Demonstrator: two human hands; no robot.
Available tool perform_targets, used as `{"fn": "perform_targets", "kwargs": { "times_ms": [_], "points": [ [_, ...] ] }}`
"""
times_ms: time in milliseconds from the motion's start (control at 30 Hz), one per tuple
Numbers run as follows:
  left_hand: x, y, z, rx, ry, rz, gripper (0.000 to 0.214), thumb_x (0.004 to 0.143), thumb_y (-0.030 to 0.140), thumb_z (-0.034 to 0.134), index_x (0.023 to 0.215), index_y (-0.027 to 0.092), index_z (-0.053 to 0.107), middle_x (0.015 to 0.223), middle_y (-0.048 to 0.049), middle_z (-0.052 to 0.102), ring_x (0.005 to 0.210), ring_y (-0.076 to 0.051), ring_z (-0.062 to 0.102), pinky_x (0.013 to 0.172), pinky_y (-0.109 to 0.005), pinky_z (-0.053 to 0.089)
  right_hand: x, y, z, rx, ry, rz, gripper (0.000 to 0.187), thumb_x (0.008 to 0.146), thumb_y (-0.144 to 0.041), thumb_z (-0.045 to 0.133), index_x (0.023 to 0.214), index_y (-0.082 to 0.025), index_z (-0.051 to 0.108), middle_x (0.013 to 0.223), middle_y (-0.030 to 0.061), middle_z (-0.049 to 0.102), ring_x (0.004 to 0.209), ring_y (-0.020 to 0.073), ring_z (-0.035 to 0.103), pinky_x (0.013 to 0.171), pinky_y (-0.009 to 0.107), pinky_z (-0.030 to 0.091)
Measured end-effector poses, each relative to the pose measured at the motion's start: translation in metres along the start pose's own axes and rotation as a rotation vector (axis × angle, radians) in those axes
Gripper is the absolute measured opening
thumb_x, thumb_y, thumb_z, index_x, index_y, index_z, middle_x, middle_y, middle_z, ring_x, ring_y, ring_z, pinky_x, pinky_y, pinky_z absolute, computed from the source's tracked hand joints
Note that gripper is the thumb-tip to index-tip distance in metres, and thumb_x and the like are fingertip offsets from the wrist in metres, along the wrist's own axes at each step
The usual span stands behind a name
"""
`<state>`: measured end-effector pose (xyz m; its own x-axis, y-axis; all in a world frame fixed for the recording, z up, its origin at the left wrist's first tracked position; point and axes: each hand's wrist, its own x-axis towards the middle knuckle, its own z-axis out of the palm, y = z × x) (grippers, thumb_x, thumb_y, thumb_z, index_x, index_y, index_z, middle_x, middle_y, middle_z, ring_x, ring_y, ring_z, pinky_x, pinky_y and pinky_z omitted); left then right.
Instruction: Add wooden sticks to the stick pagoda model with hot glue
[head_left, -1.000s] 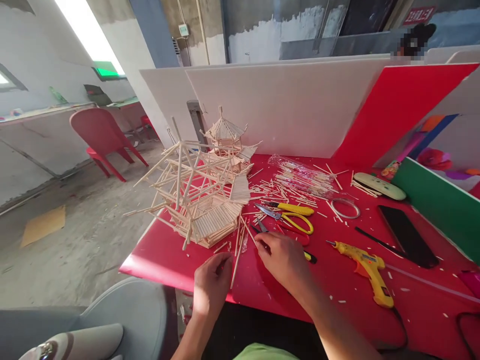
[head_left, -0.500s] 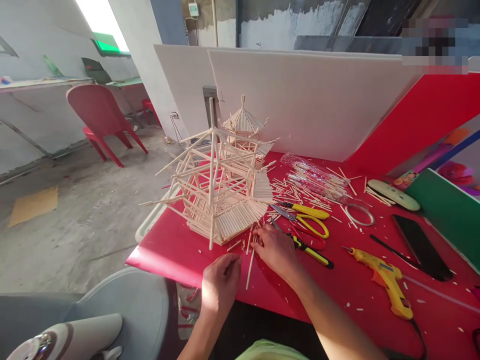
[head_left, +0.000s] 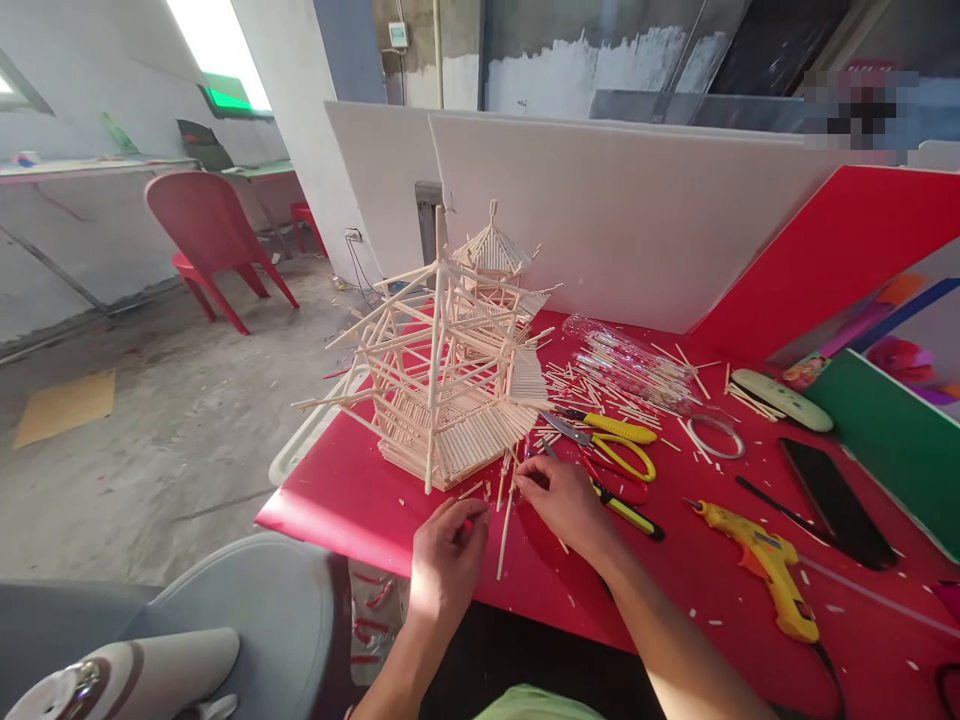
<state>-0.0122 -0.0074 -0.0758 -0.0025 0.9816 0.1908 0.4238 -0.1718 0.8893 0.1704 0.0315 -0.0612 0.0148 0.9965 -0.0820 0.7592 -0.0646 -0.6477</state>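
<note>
On the red tabletop stands a pagoda model [head_left: 472, 430] built of thin wooden sticks, its upper part an unfilled frame. My right hand [head_left: 559, 495] is at its front right corner, thumb and fingertips pinched on a short wooden stick [head_left: 514, 456]. Beneath those fingers a longer loose stick [head_left: 505, 530] lies toward the table's front edge. My left hand [head_left: 450, 545] is just in front of the model, fingers curled toward the thumb; whatever they may hold is too small to make out. Small stick pieces [head_left: 472, 490] lie between the hands and the model.
Yellow-handled scissors [head_left: 626, 455], pliers [head_left: 619, 427] and a utility knife [head_left: 630, 515] lie right of my right hand. Farther right are a yellow glue gun [head_left: 765, 565], a tape roll [head_left: 715, 437] and a phone [head_left: 836, 500]. Bagged sticks [head_left: 634, 365] lie behind. A grey stool [head_left: 292, 590] stands left.
My right hand has lifted slightly off the sticks and shifted right, with a short stick at its fingertips. My left hand's fingers have loosened a little. The view has tilted slightly.
</note>
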Motion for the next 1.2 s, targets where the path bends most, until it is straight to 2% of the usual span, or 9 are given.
{"fn": "perform_targets", "kwargs": {
  "times_ms": [167,333,433,500,700,833,933,1033,1200],
  "points": [
    [-0.006,-0.002,0.003,0.249,0.001,0.096,0.014,0.086,0.028,0.063,0.09,0.019,0.073,0.077,-0.0034,0.07,0.055,-0.012,0.06,0.051,-0.022,0.044,0.01,-0.008,-0.004,-0.119,-0.011,-0.015,0.017,0.091,-0.03,0.056,0.088,-0.023,0.071,0.08,0.0007,0.075,0.075,0.0167,0.068,0.063,0.025,0.043],
    [-0.016,-0.006,0.012,0.502,-0.069,0.181,0.014,0.079,0.031,0.071,0.09,0.023,0.072,0.077,-0.0016,0.069,0.063,-0.016,0.067,0.051,-0.024,0.043,0.015,-0.013,-0.002,-0.297,0.017,-0.073,0.017,0.091,-0.03,0.056,0.097,-0.025,0.072,0.098,0.0038,0.071,0.089,0.0194,0.066,0.069,0.028,0.04],
    [-0.015,-0.005,0.019,0.653,-0.095,0.189,0.007,0.083,0.029,0.067,0.085,0.024,0.072,0.075,-0.0012,0.068,0.062,-0.018,0.067,0.049,-0.026,0.037,0.02,-0.014,0.001,-0.385,0.013,-0.095,0.017,0.088,-0.025,0.058,0.097,-0.023,0.072,0.099,0.006,0.069,0.093,0.0208,0.064,0.07,0.028,0.039],
    [-0.012,-0.004,0.023,0.701,-0.103,0.19,0.01,0.088,0.027,0.062,0.083,0.024,0.071,0.074,-0.0012,0.068,0.062,-0.018,0.068,0.05,-0.027,0.036,0.023,-0.013,0.001,-0.423,0.009,-0.095,0.018,0.089,-0.024,0.057,0.097,-0.022,0.072,0.099,0.0064,0.068,0.093,0.0203,0.064,0.07,0.028,0.039],
    [-0.009,-0.004,0.03,0.737,-0.079,0.268,0.016,0.092,0.023,0.057,0.08,0.022,0.069,0.073,-0.0014,0.067,0.062,-0.017,0.066,0.05,-0.029,0.036,0.02,-0.014,-0.003,-0.451,0.004,-0.109,0.02,0.092,-0.026,0.053,0.102,-0.025,0.071,0.1,0.0038,0.068,0.093,0.018,0.063,0.07,0.027,0.038],
    [-0.011,-0.006,0.029,0.624,-0.022,0.312,0.023,0.094,0.023,0.053,0.077,0.021,0.068,0.069,-0.0012,0.065,0.059,-0.016,0.064,0.05,-0.027,0.038,0.018,-0.016,-0.002,-0.446,0.003,-0.101,0.019,0.094,-0.03,0.052,0.096,-0.027,0.071,0.099,0.0017,0.068,0.089,0.0172,0.063,0.066,0.027,0.037],
    [-0.009,-0.007,0.023,0.476,0.031,0.318,0.022,0.096,0.023,0.051,0.083,0.021,0.069,0.072,-0.0016,0.066,0.062,-0.014,0.065,0.054,-0.023,0.043,0.022,-0.011,-0.004,-0.442,0.002,-0.072,0.021,0.094,-0.029,0.051,0.103,-0.027,0.07,0.103,0.0027,0.068,0.092,0.0182,0.064,0.068,0.028,0.038],
    [-0.005,-0.008,0.018,0.434,0.078,0.308,0.021,0.096,0.022,0.051,0.088,0.021,0.07,0.076,-0.0023,0.069,0.063,-0.014,0.066,0.054,-0.021,0.044,0.028,-0.006,-0.006,-0.42,-0.02,-0.058,0.023,0.093,-0.031,0.055,0.111,-0.028,0.068,0.104,0.0015,0.069,0.093,0.0172,0.065,0.071,0.026,0.039],
    [0.0,-0.004,0.017,0.452,0.077,0.269,0.022,0.095,0.022,0.051,0.085,0.021,0.071,0.074,-0.0028,0.07,0.061,-0.014,0.066,0.052,-0.021,0.043,0.033,-0.007,-0.002,-0.402,-0.05,-0.052,0.02,0.09,-0.034,0.058,0.103,-0.025,0.07,0.103,0.0022,0.071,0.09,0.0176,0.066,0.069,0.026,0.039]
  ]
}}
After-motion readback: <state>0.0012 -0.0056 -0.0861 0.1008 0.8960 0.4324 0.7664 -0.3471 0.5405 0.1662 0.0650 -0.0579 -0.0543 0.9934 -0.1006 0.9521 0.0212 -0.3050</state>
